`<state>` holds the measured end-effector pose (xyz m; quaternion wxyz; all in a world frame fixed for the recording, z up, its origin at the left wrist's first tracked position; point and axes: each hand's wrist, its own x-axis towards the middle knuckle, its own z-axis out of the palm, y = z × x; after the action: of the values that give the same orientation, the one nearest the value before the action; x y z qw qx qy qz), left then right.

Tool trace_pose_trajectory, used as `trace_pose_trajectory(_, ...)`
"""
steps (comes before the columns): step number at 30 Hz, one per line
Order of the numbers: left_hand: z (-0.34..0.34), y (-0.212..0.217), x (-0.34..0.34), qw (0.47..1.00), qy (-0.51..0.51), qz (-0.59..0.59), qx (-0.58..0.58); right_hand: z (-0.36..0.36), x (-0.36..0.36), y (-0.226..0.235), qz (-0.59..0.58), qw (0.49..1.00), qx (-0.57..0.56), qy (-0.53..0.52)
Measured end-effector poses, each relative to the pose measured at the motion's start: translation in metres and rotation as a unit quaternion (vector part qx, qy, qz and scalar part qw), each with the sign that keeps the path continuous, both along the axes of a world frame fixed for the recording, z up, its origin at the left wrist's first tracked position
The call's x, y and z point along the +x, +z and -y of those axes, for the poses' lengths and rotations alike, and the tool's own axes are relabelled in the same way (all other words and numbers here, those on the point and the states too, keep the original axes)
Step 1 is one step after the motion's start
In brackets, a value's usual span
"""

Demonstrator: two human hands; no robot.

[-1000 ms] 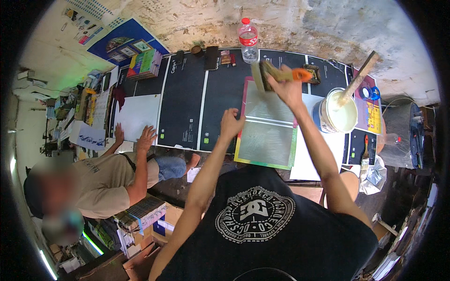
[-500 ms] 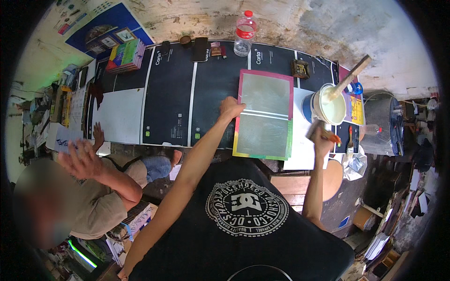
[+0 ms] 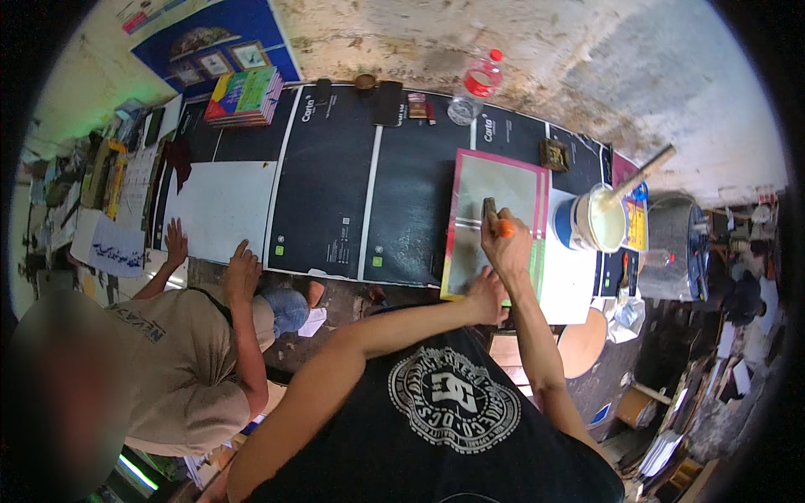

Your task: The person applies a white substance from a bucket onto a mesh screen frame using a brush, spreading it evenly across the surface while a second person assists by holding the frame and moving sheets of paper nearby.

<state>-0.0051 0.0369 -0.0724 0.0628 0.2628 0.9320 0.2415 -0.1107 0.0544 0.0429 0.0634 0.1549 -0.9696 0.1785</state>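
In my right hand (image 3: 509, 251) is a paintbrush (image 3: 504, 227) with an orange handle, its dark bristle end over the middle of a grey, framed sheet (image 3: 501, 180). Pink, yellow and green strips border the sheet, and a pale band crosses it. My left hand (image 3: 486, 298) presses on the sheet's near edge, beside my right wrist, fingers partly spread and holding nothing I can see. Right of the sheet stands a tub (image 3: 605, 222) of pale, creamy stuff, with a wooden stick (image 3: 644, 174) leaning in it. White paper (image 3: 567, 289) lies under the tub and the sheet.
At my left a co-worker's hands (image 3: 245, 270) touch a white board (image 3: 220, 205). Along the back of the black-covered table (image 3: 323, 180) are stacked books (image 3: 246, 96), a phone (image 3: 388, 103), a water bottle (image 3: 476, 86) and a small square dish (image 3: 554, 155). A dark drum (image 3: 673, 251) stands far right.
My right hand has brought the brush from beside the tub over the sheet. My left hand has left the sheet's left edge for its near edge. The co-worker's raised hand has come down.
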Motion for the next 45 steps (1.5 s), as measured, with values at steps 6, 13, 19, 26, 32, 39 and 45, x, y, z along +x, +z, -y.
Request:
trace_pose_trajectory(6,-0.024,-0.02,-0.004,0.999,0.032,-0.032,-0.006,0.078,0.016,-0.049,0.074,0.997,0.002,0.039)
trace_pose_trajectory(13,0.039,0.026,-0.012,0.983,0.059,0.055,0.163,0.054,0.002,-0.001,0.013,0.955,-0.297,0.01)
trace_pose_trajectory(19,0.151,-0.028,-0.075,0.779,0.493,0.097,0.375,-0.023,-0.038,0.028,-0.097,0.935,-0.302,-0.157)
trace_pose_trajectory(26,0.15,-0.014,-0.124,0.768,0.447,0.291,0.353,-0.004,-0.048,-0.051,0.073,0.963,-0.252,-0.066)
trace_pose_trajectory(32,0.149,-0.031,-0.127,0.761,0.468,0.282,0.349,-0.042,-0.058,-0.075,0.105,0.952,-0.271,-0.097)
trace_pose_trajectory(39,0.159,-0.036,-0.137,0.784,0.44,0.283,0.334,-0.197,-0.06,-0.038,0.023,0.956,-0.005,-0.294)
trace_pose_trajectory(45,0.136,-0.03,-0.151,0.823,0.34,0.251,0.378,-0.186,-0.005,-0.071,0.026,0.938,-0.289,-0.191)
